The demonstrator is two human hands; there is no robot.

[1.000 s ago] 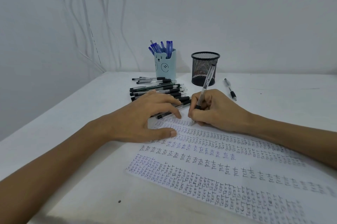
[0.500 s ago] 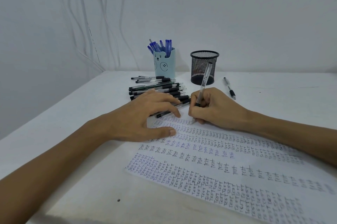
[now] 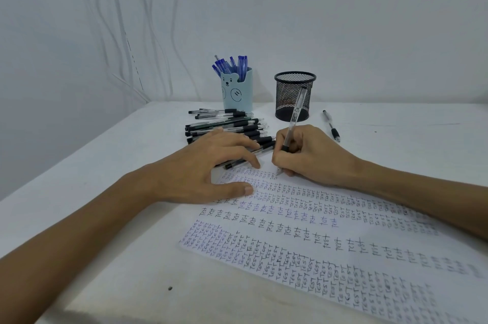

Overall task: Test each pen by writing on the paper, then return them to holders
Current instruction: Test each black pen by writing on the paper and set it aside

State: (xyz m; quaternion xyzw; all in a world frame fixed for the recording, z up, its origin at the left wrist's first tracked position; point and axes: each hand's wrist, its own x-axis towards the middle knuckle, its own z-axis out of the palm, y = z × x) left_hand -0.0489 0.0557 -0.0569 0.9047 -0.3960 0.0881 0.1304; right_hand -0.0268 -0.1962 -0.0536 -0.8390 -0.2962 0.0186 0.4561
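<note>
Head view: right hand writing with a clear pen at the far edge of the paper.

Thumb and fingers of the right hand pinch the pen low on its black grip; the tip touches the paper at the top row of "test" marks, and the barrel leans up and away toward the black mesh holder, which stands just beyond that hand and looks empty. So the right hand is the nearer one for dropping this pen in, with open table between. The left hand lies flat, fingers spread, thumb on the paper's far-left corner and fingertips over the pile of black pens. A blue bear holder with blue pens stands far left of the mesh one; a single pen lies right of it.
</note>
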